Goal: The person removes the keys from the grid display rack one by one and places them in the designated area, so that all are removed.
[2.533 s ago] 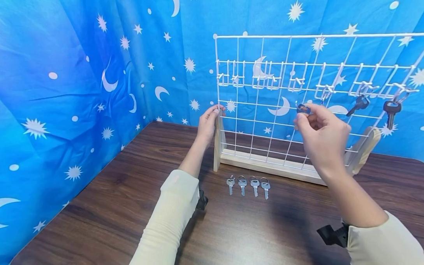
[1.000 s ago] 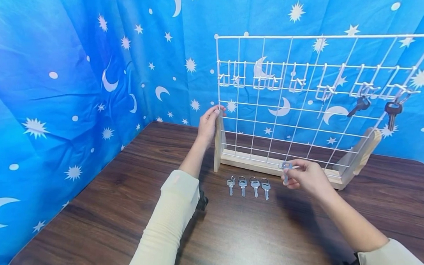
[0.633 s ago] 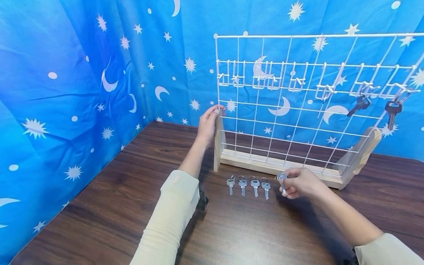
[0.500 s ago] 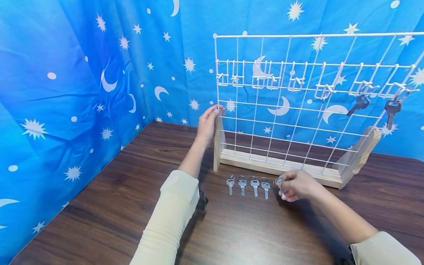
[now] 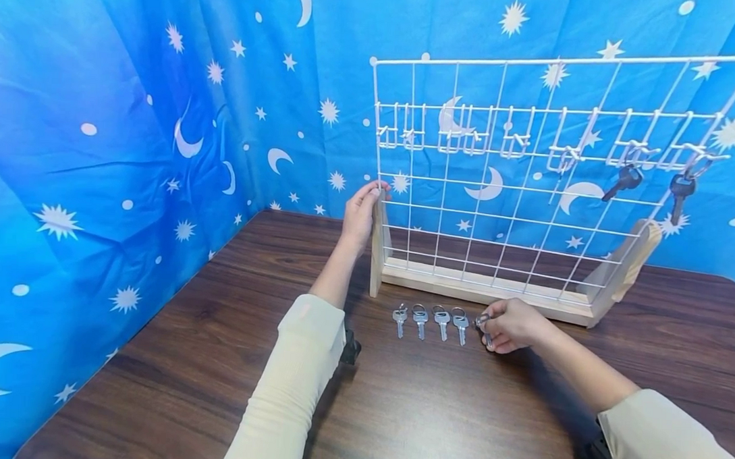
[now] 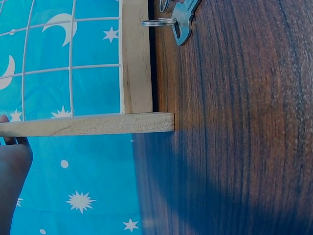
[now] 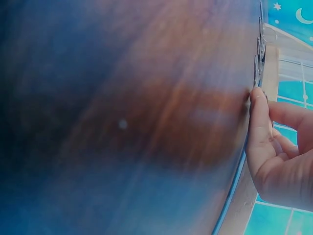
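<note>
Seen from the head view, with 12 o'clock at the top of the frame, the right hand (image 5: 512, 327) pinches a silver key (image 5: 488, 340) between thumb and fingers, low over the wood-grain surface (image 5: 398, 406); whether the key touches down is hidden by the fingers. It is just beside, at 3 o'clock from, a row of four silver keys (image 5: 441, 318) lying flat, each with a split ring at its 12 o'clock end and its blade toward 6.

The left hand (image 5: 360, 212), at 10 o'clock from the right one, grips the top of the wooden side upright (image 5: 377, 257) of a white wire grid rack (image 5: 507, 62). The rack's wooden base rail (image 5: 463, 285) runs at 12 o'clock from the row, near it but apart.

White wire hooks (image 5: 515, 143) line the grid. From the right hand, one dark key (image 5: 626, 181) hangs by its ring toward 1 o'clock and another dark key (image 5: 683, 188) toward 2. A blue curtain (image 5: 330, 66) printed with moons and stars hangs behind.
</note>
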{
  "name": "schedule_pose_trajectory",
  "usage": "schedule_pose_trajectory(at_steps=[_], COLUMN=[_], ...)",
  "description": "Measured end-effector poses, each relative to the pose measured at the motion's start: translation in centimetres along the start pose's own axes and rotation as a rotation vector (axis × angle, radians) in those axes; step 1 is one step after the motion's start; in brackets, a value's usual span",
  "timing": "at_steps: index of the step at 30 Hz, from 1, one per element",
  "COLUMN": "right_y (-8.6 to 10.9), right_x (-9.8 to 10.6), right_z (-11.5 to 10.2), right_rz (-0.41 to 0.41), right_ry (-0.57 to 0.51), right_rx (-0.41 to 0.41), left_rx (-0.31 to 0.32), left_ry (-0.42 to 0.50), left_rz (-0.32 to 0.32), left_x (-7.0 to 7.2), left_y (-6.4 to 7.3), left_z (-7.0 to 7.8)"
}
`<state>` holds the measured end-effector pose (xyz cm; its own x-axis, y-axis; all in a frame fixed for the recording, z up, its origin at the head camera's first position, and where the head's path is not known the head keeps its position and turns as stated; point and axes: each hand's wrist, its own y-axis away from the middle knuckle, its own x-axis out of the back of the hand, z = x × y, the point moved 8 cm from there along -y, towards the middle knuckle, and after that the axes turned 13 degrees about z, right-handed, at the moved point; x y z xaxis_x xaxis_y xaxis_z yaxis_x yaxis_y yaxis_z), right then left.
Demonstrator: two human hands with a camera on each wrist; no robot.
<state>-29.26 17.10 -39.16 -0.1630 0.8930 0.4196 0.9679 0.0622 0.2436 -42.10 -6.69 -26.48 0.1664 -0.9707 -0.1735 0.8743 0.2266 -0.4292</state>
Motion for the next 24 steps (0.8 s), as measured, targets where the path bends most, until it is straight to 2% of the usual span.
schedule_pose_trajectory(at_steps=[8, 16, 24], right_y=[-0.22, -0.29, -0.18], right_x=[-0.04, 0.17, 0.18], right_z=[0.21, -0.07, -0.08], right_rz=[0.019, 0.075, 0.165], right_ry=[0.026, 0.072, 0.253], right_rx=[-0.009, 0.009, 0.028], left_rx=[0.006, -0.029, -0.018], left_ry=[0.012, -0.005, -0.016], left_rz=[-0.014, -0.009, -0.004], left_x=[-0.09, -0.07, 0.01], left_y=[0.08, 0.01, 0.07], left_z=[0.12, 0.6, 0.21])
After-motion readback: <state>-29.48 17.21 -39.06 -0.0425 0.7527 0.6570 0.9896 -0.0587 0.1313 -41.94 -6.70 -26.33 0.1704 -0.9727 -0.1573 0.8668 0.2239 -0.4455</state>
